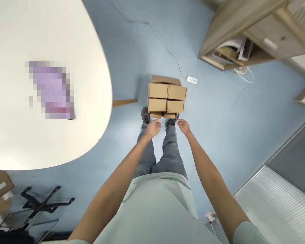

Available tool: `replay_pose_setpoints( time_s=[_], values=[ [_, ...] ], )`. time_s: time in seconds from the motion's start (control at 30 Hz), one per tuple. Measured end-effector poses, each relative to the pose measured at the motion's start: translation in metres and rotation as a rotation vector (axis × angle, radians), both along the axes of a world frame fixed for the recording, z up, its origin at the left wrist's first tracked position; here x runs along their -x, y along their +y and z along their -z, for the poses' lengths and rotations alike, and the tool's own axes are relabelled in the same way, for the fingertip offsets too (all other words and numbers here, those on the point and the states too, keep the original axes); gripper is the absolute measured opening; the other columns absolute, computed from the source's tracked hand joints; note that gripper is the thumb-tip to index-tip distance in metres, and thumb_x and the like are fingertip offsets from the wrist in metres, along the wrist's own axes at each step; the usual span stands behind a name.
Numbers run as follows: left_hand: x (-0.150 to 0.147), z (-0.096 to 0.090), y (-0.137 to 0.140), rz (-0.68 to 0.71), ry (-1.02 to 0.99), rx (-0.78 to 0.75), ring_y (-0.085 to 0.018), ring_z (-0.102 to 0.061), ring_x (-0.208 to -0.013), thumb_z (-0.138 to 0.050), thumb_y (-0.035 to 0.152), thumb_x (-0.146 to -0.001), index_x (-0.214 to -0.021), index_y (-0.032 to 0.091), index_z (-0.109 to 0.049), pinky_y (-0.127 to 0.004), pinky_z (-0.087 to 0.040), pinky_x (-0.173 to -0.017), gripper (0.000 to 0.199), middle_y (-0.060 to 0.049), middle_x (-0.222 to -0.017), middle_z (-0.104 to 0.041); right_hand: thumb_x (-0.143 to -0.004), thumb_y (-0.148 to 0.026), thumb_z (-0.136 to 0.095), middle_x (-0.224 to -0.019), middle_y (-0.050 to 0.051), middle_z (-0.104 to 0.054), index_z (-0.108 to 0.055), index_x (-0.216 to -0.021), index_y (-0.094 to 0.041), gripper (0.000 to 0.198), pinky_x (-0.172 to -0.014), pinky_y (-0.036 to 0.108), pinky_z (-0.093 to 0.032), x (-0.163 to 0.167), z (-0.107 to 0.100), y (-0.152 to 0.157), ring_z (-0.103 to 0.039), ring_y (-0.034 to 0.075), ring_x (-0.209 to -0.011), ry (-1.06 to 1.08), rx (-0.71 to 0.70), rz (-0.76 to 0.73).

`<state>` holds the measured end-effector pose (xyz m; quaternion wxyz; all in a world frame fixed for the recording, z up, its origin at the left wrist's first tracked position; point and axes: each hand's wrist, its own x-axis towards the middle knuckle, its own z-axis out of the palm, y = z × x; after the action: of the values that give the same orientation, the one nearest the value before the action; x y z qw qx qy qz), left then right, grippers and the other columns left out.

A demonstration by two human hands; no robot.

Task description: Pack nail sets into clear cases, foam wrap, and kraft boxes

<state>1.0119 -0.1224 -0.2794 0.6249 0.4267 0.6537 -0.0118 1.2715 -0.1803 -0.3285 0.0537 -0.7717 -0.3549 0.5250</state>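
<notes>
A stack of brown cardboard boxes (158,90) stands on the floor just in front of my shoes, in rows of two with a flatter brown piece at the far side. My left hand (154,127) hangs close to the near left side of the stack, its fingers loosely curled with a gap between thumb and forefinger. Near the stack's right corner is my right hand (184,126), fingers bent inward and slightly apart. Neither hand shows a box in its grasp. Contact between the fingertips and the stack cannot be made out.
A white round-edged table (91,101) fills the left, bearing a blurred purple item (53,88). A power strip (191,80) with a white cable lies beyond the stack. Upper right stands a wooden cabinet (228,30). A chair base (44,203) and cartons (0,186) are lower left.
</notes>
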Motion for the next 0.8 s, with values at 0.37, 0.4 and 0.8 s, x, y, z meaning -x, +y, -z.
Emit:
replay_pose_setpoints(
  time_s=[0.37, 0.4, 0.8],
  values=[
    [0.096, -0.153, 0.003, 0.054, -0.165, -0.186, -0.03, -0.083, -0.115, -0.073, 0.029, -0.091, -0.091, 0.027, -0.073, -0.045, -0.066, -0.107, 0.002, -0.008, -0.112, -0.087, -0.096, -0.028, -0.074, -0.116, 0.012, -0.09, -0.085, -0.109, -0.024, 0.018, -0.113, 0.054, -0.067, 0.099, -0.176, -0.006, -0.088, 0.032, -0.111, 0.071, -0.012, -0.038],
    [0.102, -0.162, 0.004, 0.04, -0.185, -0.199, -0.03, -0.083, -0.115, -0.073, 0.032, -0.091, -0.091, 0.027, -0.072, -0.046, -0.066, -0.108, 0.005, -0.008, -0.112, -0.087, -0.097, -0.028, -0.073, -0.118, 0.012, -0.09, -0.085, -0.111, -0.024, 0.019, -0.114, 0.053, -0.067, 0.103, -0.188, -0.006, -0.087, 0.032, -0.113, 0.074, -0.024, -0.045],
    [0.111, -0.251, -0.011, -0.052, -0.279, -0.288, -0.031, -0.083, -0.114, -0.075, 0.049, -0.086, -0.088, 0.026, -0.07, -0.05, -0.064, -0.11, 0.024, -0.013, -0.125, -0.086, -0.103, -0.051, -0.074, -0.133, 0.013, -0.087, -0.085, -0.124, -0.025, 0.035, -0.117, 0.054, -0.064, 0.115, -0.27, -0.015, -0.083, 0.032, -0.124, 0.183, -0.263, -0.012]
  ],
)
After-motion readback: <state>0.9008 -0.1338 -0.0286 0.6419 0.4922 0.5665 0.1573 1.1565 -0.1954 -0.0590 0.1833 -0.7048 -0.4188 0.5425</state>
